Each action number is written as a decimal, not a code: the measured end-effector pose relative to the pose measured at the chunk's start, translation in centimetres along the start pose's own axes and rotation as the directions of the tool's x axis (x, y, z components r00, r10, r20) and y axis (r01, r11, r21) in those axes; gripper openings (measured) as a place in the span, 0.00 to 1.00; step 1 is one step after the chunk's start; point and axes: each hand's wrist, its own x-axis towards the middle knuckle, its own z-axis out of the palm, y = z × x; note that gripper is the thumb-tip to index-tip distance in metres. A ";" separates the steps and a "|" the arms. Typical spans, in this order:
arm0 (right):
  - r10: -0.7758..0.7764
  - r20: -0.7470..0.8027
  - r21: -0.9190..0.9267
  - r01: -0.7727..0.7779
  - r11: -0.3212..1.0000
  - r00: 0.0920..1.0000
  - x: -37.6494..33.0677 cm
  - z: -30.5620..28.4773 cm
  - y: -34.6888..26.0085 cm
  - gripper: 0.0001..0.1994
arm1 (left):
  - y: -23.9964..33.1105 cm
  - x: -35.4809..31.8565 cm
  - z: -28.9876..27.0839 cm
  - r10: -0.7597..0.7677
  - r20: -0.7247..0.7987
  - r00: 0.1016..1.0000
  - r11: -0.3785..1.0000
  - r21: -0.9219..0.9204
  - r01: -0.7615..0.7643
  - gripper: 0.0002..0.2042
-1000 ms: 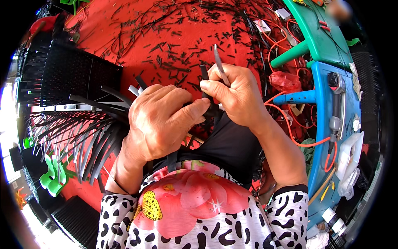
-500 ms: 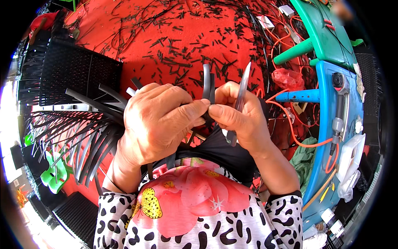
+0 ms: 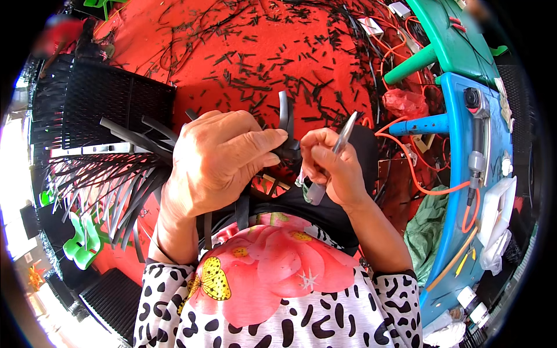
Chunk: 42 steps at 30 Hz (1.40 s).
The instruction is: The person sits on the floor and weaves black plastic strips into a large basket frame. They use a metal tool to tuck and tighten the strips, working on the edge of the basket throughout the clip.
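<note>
My left hand [image 3: 217, 165] has its thumb and forefinger pinched on a black flat strip [image 3: 284, 110], whose end stands up past the fingertips. More black strips [image 3: 133, 197] fan out to the left behind that hand. My right hand [image 3: 342, 171] is closed round a pointed metal blade [image 3: 346, 130]; its tip points up and away, and its flat lower end shows below the fingers. The right fingers are apart from the strip. Part of the strip work is hidden behind the left hand, above my dark-clad lap.
A black woven piece [image 3: 119, 107] stands at the left. Short black offcuts [image 3: 249, 75] litter the red floor [image 3: 200, 84]. At the right, a blue table [image 3: 449, 232] bears a tool with an orange hose [image 3: 477, 127]; a green table [image 3: 464, 49] adjoins it. A blurred person is at upper left.
My right hand has drawn away from the strip and the left fingertips, a little down and to the right, taking the blade with it. My left hand keeps its pinch nearly in place.
</note>
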 end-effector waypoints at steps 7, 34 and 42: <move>0.354 -0.130 0.221 -0.321 0.921 0.926 -0.1 0.7 3.3 0.21 | 1.6 -2.3 0.4 0.000 0.002 1.000 1.000 0.006 0.000 0.16; 0.146 -0.224 0.042 -0.140 0.989 0.964 0.8 0.2 8.7 0.19 | 3.0 -10.0 6.7 -0.400 -0.077 0.913 0.916 0.000 0.401 0.31; 0.157 -0.224 0.207 -0.110 0.972 0.962 -1.5 -0.8 7.2 0.13 | 1.7 -8.3 7.0 -0.378 -0.129 0.917 0.925 -0.030 0.378 0.31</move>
